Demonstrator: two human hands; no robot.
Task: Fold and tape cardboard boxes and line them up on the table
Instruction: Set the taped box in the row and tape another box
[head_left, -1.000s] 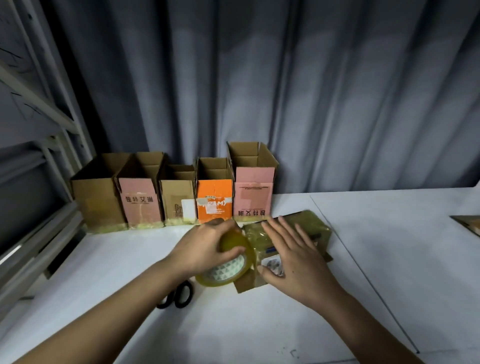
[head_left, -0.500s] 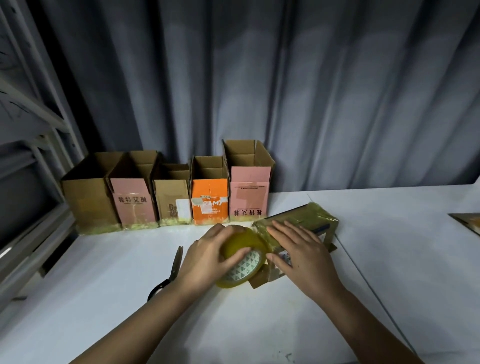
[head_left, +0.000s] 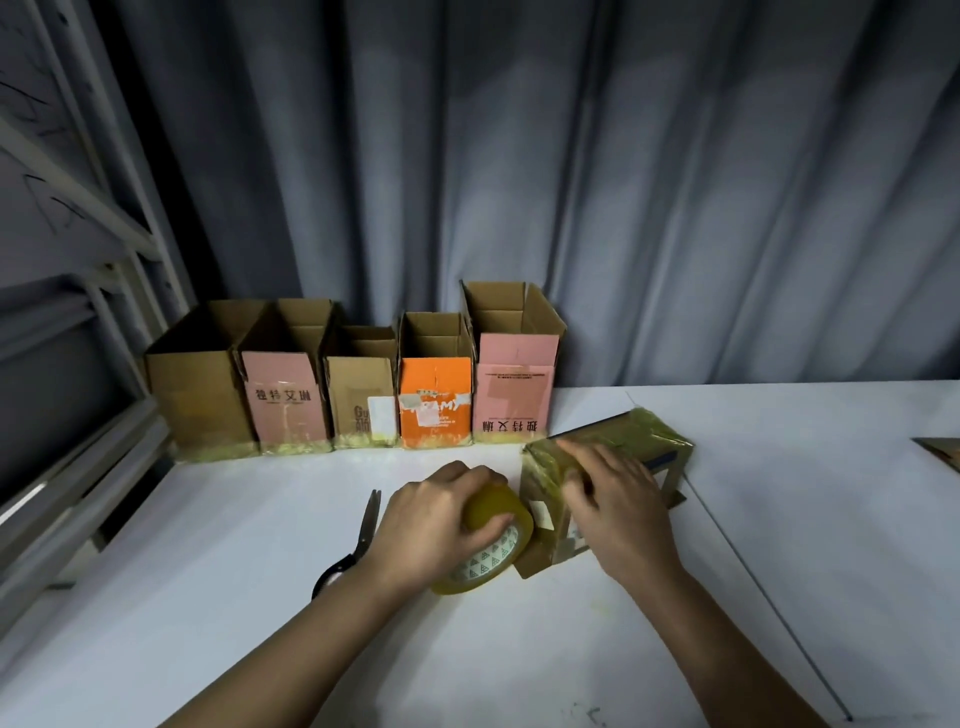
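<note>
A small brown cardboard box, wrapped in yellowish tape, lies on its side on the white table. My right hand lies flat on its near end, fingers pressing the tape down. My left hand grips a roll of clear yellowish tape just left of the box, the tape running onto the box's end. Several open boxes stand in a row at the back: plain brown, pink, small brown, orange, taller pink.
Black-handled scissors lie on the table left of my left hand. A flat piece of cardboard shows at the right edge. A metal shelf frame stands to the left, a grey curtain behind.
My right hand slid along the box's end, smoothing tape. The tape roll in my left hand stayed against the box. The view shifted, baring the whole scissors.
</note>
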